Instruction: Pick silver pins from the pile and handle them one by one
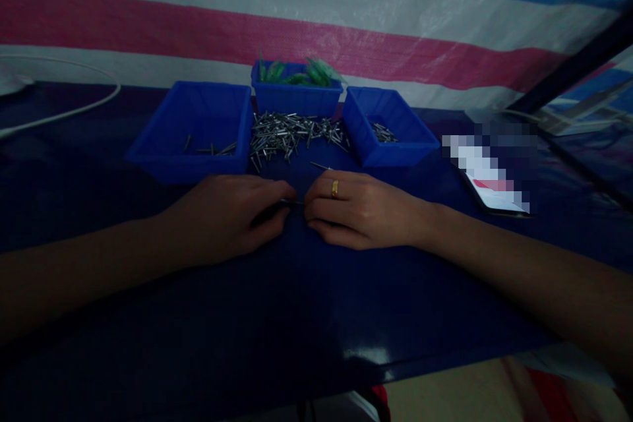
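Observation:
Between the fingertips of both hands runs a thin metal pin [298, 202], of which only a short bright stretch shows. My left hand [237, 214] pinches its left end between thumb and fingers. The right end disappears into the curled fingers of my right hand [353, 210], which wears a gold ring [335, 188]. Just beyond the right fingers a loose metal pin [320, 165] lies on the blue table. Farther back is a heap of silver, rivet-like metal pins [284, 134].
Around the heap stand a left blue bin [163, 122] with a few pins, a right blue bin [413, 132] with more pins, and a back blue bin [297, 99] holding green plastic bags. A phone [494, 184] lies at right. A white cable [74, 112] curves at left. Striped sheeting [198, 33] hangs behind.

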### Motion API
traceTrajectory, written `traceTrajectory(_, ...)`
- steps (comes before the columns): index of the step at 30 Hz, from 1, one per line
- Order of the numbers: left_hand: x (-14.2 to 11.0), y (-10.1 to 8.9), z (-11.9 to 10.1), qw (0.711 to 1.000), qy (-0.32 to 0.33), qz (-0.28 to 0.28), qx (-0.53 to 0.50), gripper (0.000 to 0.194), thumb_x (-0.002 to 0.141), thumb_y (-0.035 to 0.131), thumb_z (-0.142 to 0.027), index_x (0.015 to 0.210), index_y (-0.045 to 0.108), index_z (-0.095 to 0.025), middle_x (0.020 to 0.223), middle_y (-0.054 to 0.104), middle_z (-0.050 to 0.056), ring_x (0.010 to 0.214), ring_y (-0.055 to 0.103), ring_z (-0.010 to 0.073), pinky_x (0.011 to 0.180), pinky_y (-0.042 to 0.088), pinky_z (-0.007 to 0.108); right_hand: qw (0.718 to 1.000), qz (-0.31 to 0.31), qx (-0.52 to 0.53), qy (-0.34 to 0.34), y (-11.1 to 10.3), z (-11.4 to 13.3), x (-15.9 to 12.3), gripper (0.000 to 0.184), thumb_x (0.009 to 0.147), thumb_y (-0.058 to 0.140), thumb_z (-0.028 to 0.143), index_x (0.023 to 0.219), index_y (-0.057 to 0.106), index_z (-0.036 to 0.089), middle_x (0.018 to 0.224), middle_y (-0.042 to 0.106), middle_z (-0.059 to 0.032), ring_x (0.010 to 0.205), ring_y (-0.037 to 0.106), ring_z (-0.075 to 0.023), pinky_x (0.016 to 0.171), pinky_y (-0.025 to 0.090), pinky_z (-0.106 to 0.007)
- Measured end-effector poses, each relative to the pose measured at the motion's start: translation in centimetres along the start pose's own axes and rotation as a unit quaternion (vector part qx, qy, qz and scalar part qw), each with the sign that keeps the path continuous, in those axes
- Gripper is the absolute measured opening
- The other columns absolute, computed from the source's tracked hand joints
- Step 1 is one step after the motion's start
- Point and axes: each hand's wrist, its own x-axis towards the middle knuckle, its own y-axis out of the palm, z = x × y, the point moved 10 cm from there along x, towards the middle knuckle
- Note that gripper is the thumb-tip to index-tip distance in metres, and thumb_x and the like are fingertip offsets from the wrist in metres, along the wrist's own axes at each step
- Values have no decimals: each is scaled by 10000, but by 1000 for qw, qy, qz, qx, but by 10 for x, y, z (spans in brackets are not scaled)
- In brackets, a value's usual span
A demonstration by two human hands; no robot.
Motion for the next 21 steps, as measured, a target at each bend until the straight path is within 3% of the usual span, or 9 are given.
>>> traceTrajectory(21,-1,-2,-1,1000,11,-11,-2,279,929,366,-306,1014,610,-203,819,677,12,708,636,166,630,419,252,1000,2,-1,0,2,-1,0,229,993,430,213,935,634,125,931,646,-87,879,566,-181,834,482,-313)
